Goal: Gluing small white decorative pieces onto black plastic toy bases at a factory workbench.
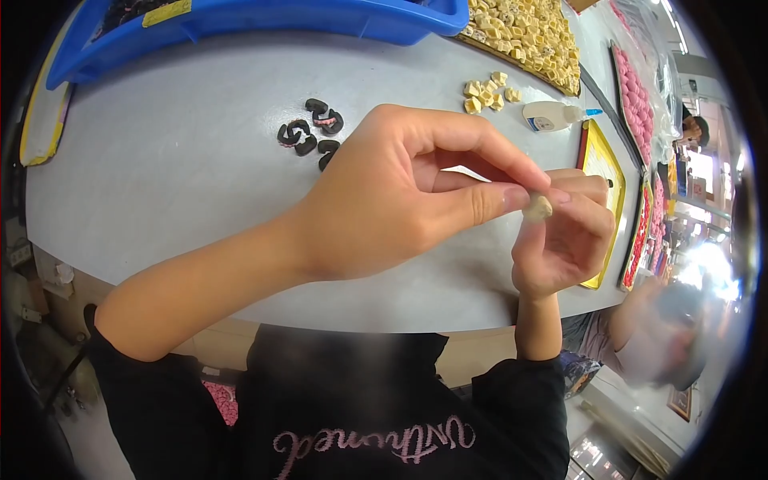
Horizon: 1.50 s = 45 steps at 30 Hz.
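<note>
A small cream-coloured piece (pixel 542 207) is held up over the table's right part. My right hand (pixel 572 240) has its fingers curled and grips this piece between thumb and forefinger. From the left, my left hand (pixel 376 192) reaches across with thumb and forefinger pinched together, their tips right against the piece. Whatever lies within that pinch is too small or hidden to make out. Beyond the left wrist, several black curved pieces (pixel 306 128), some with pink parts, lie on the table (pixel 160 192).
Several loose cream pieces (pixel 484 94) lie near a tray heaped with similar ones (pixel 520 40). A white bottle with a blue tip (pixel 552 115) lies on its side. A blue bin (pixel 264 24) spans the back left. A yellow tray (pixel 614 172) is behind my right hand; another person (pixel 664 328) sits at right.
</note>
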Motion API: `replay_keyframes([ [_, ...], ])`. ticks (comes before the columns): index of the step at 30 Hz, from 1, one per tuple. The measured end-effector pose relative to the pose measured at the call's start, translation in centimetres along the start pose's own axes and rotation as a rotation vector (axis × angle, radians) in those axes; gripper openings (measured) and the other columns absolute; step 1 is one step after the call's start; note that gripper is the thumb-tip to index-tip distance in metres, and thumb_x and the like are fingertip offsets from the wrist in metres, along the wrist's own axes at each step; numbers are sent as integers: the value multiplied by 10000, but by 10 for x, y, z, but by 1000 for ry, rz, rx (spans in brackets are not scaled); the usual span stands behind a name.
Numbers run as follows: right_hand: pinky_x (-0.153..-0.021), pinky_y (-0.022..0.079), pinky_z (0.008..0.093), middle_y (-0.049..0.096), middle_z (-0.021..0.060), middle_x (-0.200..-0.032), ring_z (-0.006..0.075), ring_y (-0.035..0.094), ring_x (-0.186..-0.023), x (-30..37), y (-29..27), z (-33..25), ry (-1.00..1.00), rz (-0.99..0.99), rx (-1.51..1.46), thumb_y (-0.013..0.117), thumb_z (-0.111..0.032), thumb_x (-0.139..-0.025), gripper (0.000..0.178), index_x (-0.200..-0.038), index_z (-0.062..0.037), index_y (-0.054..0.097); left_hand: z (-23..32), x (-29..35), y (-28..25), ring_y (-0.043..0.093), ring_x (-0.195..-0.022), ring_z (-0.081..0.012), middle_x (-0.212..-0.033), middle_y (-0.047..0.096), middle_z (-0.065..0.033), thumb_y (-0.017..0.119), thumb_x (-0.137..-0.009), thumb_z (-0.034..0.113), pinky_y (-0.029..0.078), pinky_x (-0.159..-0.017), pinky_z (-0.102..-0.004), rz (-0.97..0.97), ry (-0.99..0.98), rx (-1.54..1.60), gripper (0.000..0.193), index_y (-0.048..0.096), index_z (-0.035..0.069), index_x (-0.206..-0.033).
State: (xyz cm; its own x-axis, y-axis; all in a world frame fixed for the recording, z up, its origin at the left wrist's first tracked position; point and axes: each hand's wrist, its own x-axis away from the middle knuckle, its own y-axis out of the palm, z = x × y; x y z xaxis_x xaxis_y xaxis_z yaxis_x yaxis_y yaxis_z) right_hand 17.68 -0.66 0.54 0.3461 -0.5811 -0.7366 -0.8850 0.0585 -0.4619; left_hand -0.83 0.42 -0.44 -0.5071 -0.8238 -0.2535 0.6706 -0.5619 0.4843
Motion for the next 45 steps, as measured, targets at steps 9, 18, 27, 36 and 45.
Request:
replay_keyframes([
  [9, -644, 488, 295, 562, 144, -843, 215, 580, -735, -1, 3, 0, 12, -9, -39, 612, 129, -589, 390, -962, 43, 538, 2, 1, 0, 574, -958, -197, -1014, 577, -170, 544, -787, -111, 502, -836, -293, 32, 23, 16, 185, 580, -72, -964],
  [18, -562, 481, 247, 560, 112, -819, 186, 578, -694, -2, 0, -3, -42, 10, 93, 669, 136, -522, 480, -973, 4, 566, 0, 1, 2, 577, -943, -192, -1014, 574, -164, 557, -773, -104, 509, -809, -282, 20, -5, -4, 202, 582, -65, -969],
  [27, -539, 482, 231, 567, 100, -814, 182, 574, -686, -5, -2, -6, -127, -20, 159, 650, 161, -513, 473, -951, -2, 587, 4, 0, 0, 596, -887, -190, -948, 588, -143, 599, -699, -116, 522, -775, -282, -37, 187, -346, 288, 585, -34, -975],
  [36, -603, 531, 276, 583, 160, -884, 240, 617, -737, 1, -1, -5, -100, 40, 86, 658, 160, -566, 433, -962, 24, 549, 2, -2, 1, 591, -868, -183, -959, 569, -156, 630, -676, -125, 529, -772, -288, -23, 188, -237, 244, 565, -12, -882],
  [45, -631, 533, 286, 579, 168, -917, 249, 617, -759, -1, -4, -7, -105, 6, 83, 654, 159, -595, 387, -943, 22, 556, 3, -3, 3, 590, -897, -195, -959, 567, -157, 633, -677, -142, 534, -784, -296, -16, 197, -217, 239, 564, -10, -863],
])
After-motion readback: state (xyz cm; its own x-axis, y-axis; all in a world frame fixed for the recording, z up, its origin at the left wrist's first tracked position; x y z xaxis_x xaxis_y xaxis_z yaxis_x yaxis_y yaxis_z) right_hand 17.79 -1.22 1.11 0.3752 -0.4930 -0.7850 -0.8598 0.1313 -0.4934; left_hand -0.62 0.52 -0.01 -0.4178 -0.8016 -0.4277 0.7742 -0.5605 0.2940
